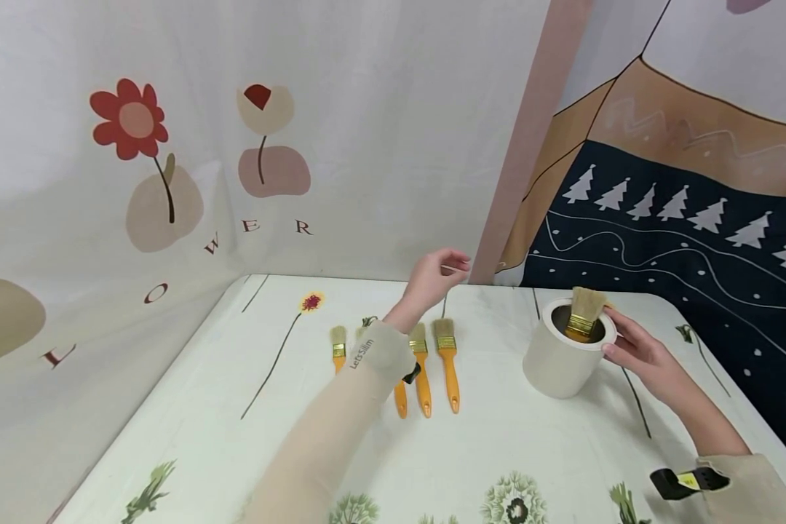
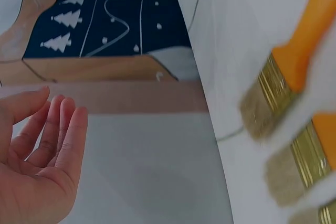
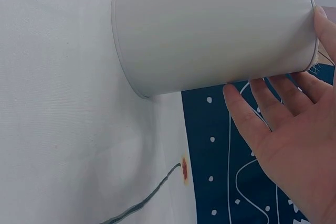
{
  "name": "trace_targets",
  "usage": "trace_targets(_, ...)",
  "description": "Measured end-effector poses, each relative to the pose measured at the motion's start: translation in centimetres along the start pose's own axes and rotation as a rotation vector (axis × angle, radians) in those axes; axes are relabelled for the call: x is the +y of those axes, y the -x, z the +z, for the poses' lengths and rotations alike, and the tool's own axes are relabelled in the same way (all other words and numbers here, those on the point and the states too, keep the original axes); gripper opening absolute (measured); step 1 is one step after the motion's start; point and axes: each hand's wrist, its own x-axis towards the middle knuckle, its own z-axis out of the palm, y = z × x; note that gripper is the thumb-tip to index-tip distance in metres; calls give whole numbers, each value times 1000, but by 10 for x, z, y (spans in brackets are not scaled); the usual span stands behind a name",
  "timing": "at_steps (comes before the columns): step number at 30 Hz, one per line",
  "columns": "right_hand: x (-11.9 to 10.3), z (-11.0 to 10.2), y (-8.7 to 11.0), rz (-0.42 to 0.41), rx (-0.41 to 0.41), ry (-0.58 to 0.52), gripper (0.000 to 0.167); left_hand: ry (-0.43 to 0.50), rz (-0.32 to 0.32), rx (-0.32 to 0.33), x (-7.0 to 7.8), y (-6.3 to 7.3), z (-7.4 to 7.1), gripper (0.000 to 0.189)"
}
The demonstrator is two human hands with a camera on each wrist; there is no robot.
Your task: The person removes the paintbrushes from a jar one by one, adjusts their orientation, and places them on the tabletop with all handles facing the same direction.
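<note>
My left hand [image 1: 435, 280] hovers above the far side of the table with its fingers loosely bent and nothing in it; the left wrist view also shows this empty hand [image 2: 44, 161]. Below and around that forearm lie several paintbrushes [image 1: 448, 364] with orange handles and pale bristles, partly covered by the sleeve. At the right stands a white cylindrical pot [image 1: 553, 367]. One paintbrush [image 1: 586, 309] leans inside it, bristles up. My right hand [image 1: 648, 356] holds the pot's right side, thumb by the rim and fingers against the wall [image 3: 210, 30].
A white flower-print cloth [image 1: 498, 444] covers the table. Behind it hangs a pale curtain [image 1: 380, 145] with printed flowers and letters. Dark blue fabric with white trees [image 1: 668, 247] borders the right side.
</note>
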Motion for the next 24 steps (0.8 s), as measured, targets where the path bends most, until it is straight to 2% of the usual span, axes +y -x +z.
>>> trace_targets(6, 1, 0, 0, -10, -6, -6, 66, 3, 36, -18, 11, -1, 23, 28)
trace_targets(12, 2, -1, 1, -26, -13, -12, 66, 14, 35, -30, 20, 0, 47, 25)
trace_targets(24, 2, -1, 1, -16, -11, -14, 66, 15, 72, -83, 36, 1, 90, 27)
